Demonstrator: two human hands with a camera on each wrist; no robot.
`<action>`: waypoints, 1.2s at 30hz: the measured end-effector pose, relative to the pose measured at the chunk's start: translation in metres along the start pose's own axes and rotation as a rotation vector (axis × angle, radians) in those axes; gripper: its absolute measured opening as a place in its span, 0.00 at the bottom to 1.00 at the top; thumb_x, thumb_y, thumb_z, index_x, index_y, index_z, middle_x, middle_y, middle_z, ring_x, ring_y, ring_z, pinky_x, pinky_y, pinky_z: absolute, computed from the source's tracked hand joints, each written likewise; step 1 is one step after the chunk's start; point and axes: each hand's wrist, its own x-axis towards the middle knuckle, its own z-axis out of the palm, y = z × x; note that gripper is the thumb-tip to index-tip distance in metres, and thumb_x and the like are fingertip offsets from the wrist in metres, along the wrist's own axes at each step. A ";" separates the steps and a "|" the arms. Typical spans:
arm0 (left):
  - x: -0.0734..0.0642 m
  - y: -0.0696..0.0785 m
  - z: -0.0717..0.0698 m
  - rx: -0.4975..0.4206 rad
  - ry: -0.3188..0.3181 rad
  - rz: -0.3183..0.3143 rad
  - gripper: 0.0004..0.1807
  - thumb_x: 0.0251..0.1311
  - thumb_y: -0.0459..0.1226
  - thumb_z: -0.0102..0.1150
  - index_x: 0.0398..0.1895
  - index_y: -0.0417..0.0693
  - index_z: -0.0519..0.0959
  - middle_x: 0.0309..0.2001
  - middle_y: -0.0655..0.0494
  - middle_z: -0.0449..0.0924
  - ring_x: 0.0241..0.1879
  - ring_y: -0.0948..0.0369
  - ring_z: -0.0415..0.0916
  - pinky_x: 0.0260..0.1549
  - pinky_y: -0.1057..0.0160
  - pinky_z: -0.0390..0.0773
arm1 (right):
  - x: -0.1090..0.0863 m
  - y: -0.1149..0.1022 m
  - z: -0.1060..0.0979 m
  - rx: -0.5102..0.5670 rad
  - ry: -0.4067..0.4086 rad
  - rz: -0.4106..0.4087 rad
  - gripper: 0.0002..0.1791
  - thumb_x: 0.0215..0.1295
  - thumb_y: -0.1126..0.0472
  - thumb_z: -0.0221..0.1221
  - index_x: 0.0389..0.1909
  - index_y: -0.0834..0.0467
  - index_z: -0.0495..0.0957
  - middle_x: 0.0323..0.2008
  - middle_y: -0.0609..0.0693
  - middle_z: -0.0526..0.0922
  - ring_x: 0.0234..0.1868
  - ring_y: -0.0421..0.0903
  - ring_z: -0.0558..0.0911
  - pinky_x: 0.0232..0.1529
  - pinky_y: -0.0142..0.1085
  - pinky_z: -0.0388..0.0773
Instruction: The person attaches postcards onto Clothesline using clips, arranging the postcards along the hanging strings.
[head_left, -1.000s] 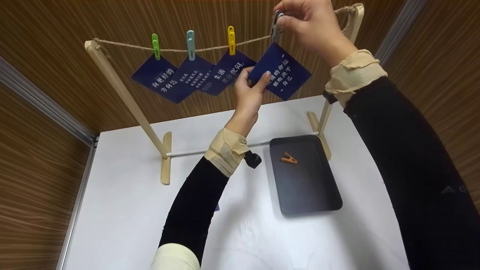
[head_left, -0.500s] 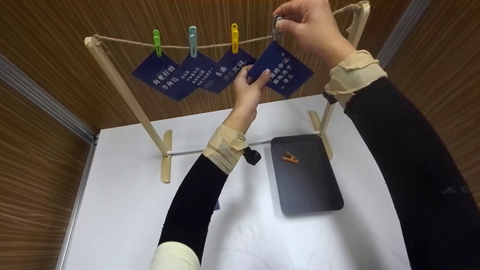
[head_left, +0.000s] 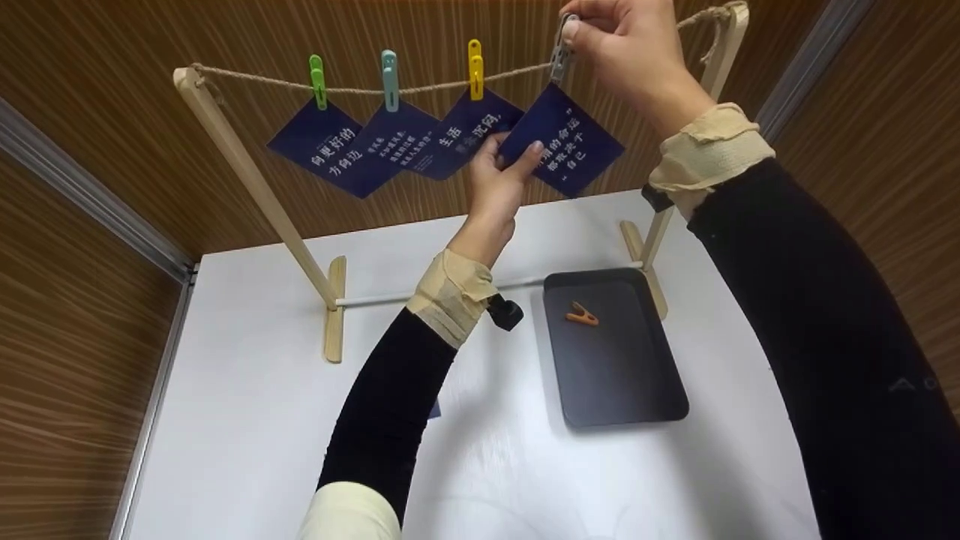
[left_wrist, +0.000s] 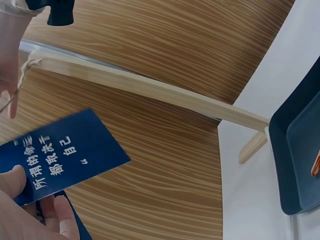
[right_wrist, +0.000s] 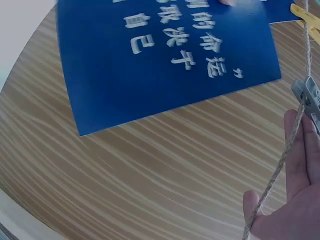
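Observation:
My left hand (head_left: 495, 191) pinches the left corner of a dark blue card (head_left: 577, 150) with white lettering, thumb in front and fingers behind. At the rope's right part, my right hand (head_left: 637, 56) pinches a grey clothespin (head_left: 558, 64) by its upper end. The clothespin's lower end is at the rope (right_wrist: 280, 165), just above the card's top corner; in the right wrist view a gap shows between that corner and the clothespin. Three more blue cards hang to the left under a green clothespin (head_left: 318, 82), a light blue clothespin (head_left: 390, 81) and a yellow clothespin (head_left: 475, 71).
A wooden frame (head_left: 255, 184) with a white crossbar (head_left: 375, 299) holds the rope. On the white table (head_left: 247, 420) lies a dark grey tray (head_left: 622, 375) with an orange clothespin (head_left: 582, 315) in it. A blue corner (head_left: 435, 409) peeks out beside my left sleeve. Brown panels surround the table.
My right hand and the grey clothespin have shifted slightly up and right. The left hand keeps its pinch on the card, which has barely moved. The view has tilted a little.

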 end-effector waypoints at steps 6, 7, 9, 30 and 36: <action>0.001 0.001 0.001 -0.012 0.017 0.009 0.11 0.62 0.29 0.64 0.46 0.40 0.76 0.41 0.50 0.81 0.40 0.63 0.80 0.44 0.64 0.81 | -0.001 0.002 -0.003 -0.046 0.002 -0.017 0.08 0.69 0.64 0.60 0.45 0.59 0.85 0.37 0.42 0.84 0.40 0.36 0.82 0.49 0.28 0.76; 0.001 0.001 0.001 -0.014 0.018 0.008 0.11 0.62 0.29 0.65 0.46 0.40 0.76 0.40 0.51 0.81 0.40 0.63 0.80 0.44 0.64 0.81 | -0.001 0.003 -0.003 -0.049 0.001 -0.020 0.08 0.69 0.64 0.61 0.44 0.59 0.85 0.36 0.42 0.85 0.39 0.36 0.82 0.47 0.28 0.75; 0.002 0.001 0.002 -0.005 0.016 0.013 0.11 0.62 0.29 0.65 0.46 0.40 0.76 0.40 0.51 0.82 0.39 0.63 0.79 0.42 0.65 0.81 | -0.001 0.003 -0.005 -0.058 -0.005 -0.018 0.08 0.68 0.64 0.61 0.43 0.58 0.86 0.34 0.40 0.85 0.37 0.35 0.81 0.44 0.28 0.74; 0.004 -0.001 0.003 0.016 0.022 -0.032 0.13 0.63 0.29 0.64 0.48 0.39 0.75 0.39 0.53 0.80 0.36 0.65 0.76 0.37 0.67 0.76 | -0.004 0.004 -0.003 -0.336 -0.149 -0.045 0.18 0.71 0.55 0.59 0.57 0.56 0.82 0.53 0.53 0.85 0.52 0.39 0.84 0.56 0.31 0.78; 0.004 -0.005 0.001 0.021 0.003 -0.058 0.15 0.64 0.30 0.63 0.51 0.38 0.74 0.40 0.54 0.81 0.37 0.65 0.77 0.41 0.66 0.78 | -0.005 0.007 -0.002 -0.452 -0.124 -0.075 0.21 0.72 0.49 0.56 0.61 0.51 0.80 0.53 0.48 0.85 0.53 0.43 0.84 0.70 0.31 0.61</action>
